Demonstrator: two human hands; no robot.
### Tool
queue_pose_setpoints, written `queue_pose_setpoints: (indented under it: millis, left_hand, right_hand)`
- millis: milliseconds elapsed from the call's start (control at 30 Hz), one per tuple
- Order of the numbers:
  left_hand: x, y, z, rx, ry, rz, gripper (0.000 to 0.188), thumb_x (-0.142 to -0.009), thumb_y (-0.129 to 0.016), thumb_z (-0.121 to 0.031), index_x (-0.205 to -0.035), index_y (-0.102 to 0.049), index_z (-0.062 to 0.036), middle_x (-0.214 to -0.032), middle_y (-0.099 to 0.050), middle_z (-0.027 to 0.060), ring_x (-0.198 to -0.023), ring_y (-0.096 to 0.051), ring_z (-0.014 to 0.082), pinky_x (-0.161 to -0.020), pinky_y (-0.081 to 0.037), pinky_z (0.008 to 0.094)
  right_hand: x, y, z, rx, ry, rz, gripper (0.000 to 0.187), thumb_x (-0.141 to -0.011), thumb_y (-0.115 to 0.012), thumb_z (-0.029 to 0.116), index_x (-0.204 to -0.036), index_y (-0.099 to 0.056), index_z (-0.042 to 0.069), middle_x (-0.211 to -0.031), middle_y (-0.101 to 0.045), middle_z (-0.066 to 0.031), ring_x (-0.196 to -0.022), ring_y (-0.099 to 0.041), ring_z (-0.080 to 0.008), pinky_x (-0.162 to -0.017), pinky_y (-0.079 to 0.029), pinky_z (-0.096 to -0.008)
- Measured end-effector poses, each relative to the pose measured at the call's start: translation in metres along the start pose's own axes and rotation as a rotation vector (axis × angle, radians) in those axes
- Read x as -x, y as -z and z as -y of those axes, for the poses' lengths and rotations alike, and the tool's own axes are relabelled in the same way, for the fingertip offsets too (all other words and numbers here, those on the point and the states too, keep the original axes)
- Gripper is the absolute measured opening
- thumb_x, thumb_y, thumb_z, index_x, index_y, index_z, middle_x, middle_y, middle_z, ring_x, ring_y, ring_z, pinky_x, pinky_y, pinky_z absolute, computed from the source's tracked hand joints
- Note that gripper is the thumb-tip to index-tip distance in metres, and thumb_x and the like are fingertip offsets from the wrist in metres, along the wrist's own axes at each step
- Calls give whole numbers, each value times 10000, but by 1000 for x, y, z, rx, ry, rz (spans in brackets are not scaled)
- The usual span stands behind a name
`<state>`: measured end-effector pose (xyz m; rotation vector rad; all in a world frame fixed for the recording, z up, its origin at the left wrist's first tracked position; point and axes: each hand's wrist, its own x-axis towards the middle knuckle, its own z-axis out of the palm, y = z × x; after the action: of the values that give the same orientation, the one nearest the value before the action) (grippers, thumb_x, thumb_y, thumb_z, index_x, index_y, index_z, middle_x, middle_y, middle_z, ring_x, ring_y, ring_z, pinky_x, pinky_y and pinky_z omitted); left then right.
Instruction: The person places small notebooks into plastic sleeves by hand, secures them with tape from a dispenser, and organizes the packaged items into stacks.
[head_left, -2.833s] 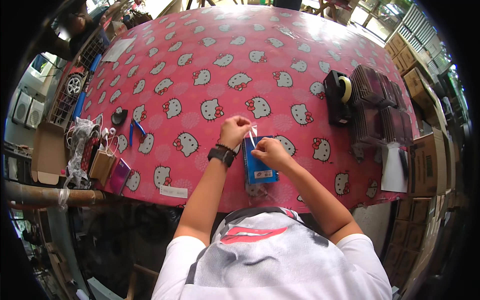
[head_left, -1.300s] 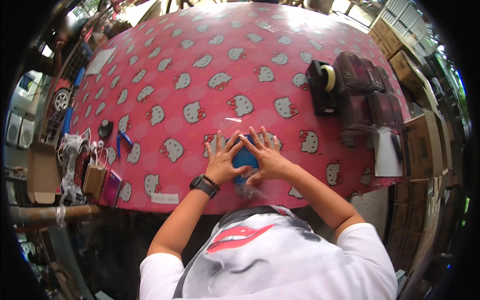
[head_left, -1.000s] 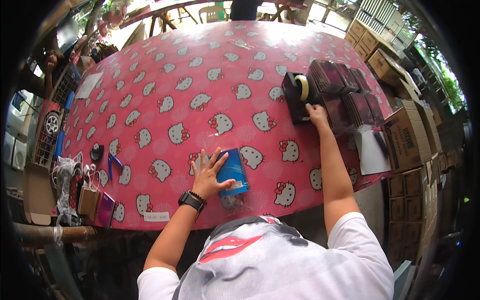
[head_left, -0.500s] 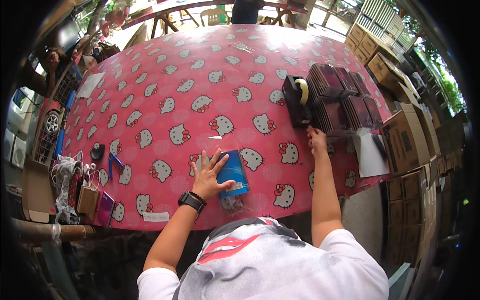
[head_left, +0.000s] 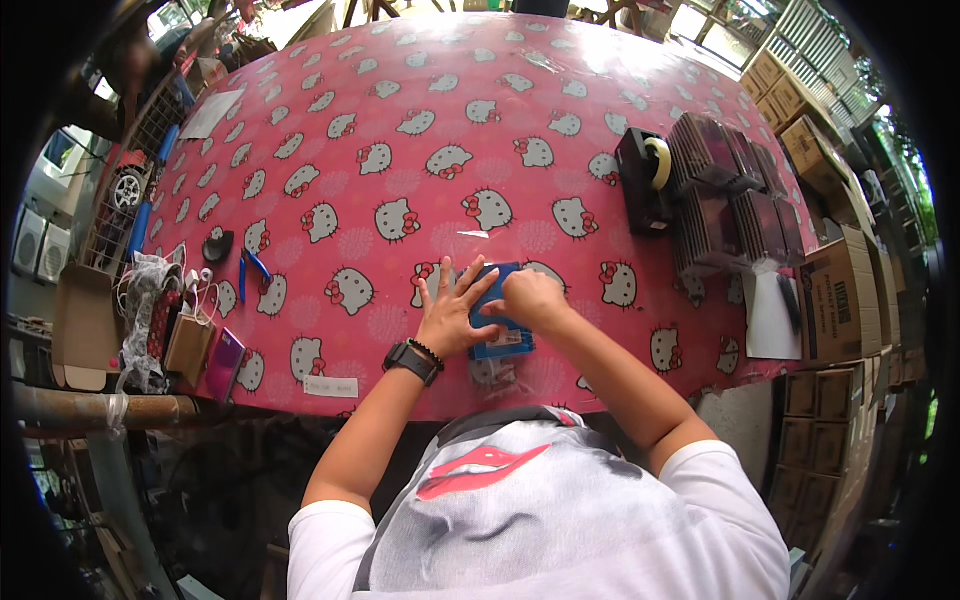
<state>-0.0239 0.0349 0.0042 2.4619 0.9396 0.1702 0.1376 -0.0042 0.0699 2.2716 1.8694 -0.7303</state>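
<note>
A blue spiral notebook (head_left: 506, 346) lies near the table's front edge, with clear plastic wrap (head_left: 490, 374) sticking out below it. My left hand (head_left: 452, 318) is spread flat, its fingers apart, pressing on the notebook's left side. Over the notebook's upper right part, my right hand (head_left: 533, 300) is closed with its fingers curled down against the cover. Whatever those fingers hold, if anything, is hidden. A black tape dispenser (head_left: 640, 190) with a pale roll stands to the right, beyond my right hand. A small white scrap (head_left: 473, 234) lies just past the notebook.
Stacks of dark purple cases (head_left: 706, 155) stand beside the dispenser. White paper (head_left: 772, 318) and cardboard boxes (head_left: 840, 300) are at the right edge. On the left are blue-handled pliers (head_left: 256, 268), a purple notebook (head_left: 223, 366), a white label strip (head_left: 331, 387) and an open carton (head_left: 86, 330).
My right hand has come from the tape dispenser leftward onto the blue notebook. My left hand stays spread on it. The whole view has shifted a little.
</note>
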Motion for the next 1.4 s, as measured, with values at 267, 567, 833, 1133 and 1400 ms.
queue_pose_setpoints:
  millis: [267,567,833,1133,1400]
  left_hand:
    - [26,-17,-3,524,10,-524,771,-805,-631,-395,-1425,-272,-112,-1485,-223,130,-1370,-185,335,-1102,-169,472]
    - [66,26,-22,874,103,-246,742,-697,-478,77,-1404,-326,-88,-1196,-465,131,-1049,-513,208,-854,-463,265]
    - [17,-3,-2,994,-27,-330,788,-579,-834,-90,-1240,-405,-59,-1162,-514,99,-1062,-536,203,-885,-470,317]
    - [32,27,-22,749,-179,-503,886,-552,-838,-174,-1291,-359,-77,-1352,-387,130,-1267,-358,268,-1050,-279,440]
    - [51,93,-41,195,-513,-575,344,-660,-744,-151,-970,-604,-101,-1202,-552,124,-1235,-404,305,-1071,-221,483]
  right_hand:
    - [21,-15,-82,-415,29,167,475,-757,-706,378,-1087,-601,52,-993,-654,-109,-921,-626,-216,-773,-495,-323]
    - [59,-35,-74,-998,404,-27,720,-770,-645,45,-1400,-305,113,-1194,-509,-82,-1070,-502,-180,-879,-426,-327]
    - [20,-29,-36,-859,505,-400,875,-558,-835,82,-1319,-403,97,-1215,-466,-97,-1136,-439,-241,-982,-357,-349]
    - [40,-46,-58,-969,473,-467,718,-584,-817,123,-1214,-474,93,-1203,-516,-77,-1115,-439,-246,-949,-373,-374]
    - [64,-3,-50,-539,715,-407,501,-573,-672,61,-1069,-640,129,-1226,-560,-22,-1203,-390,-275,-1018,-303,-393]
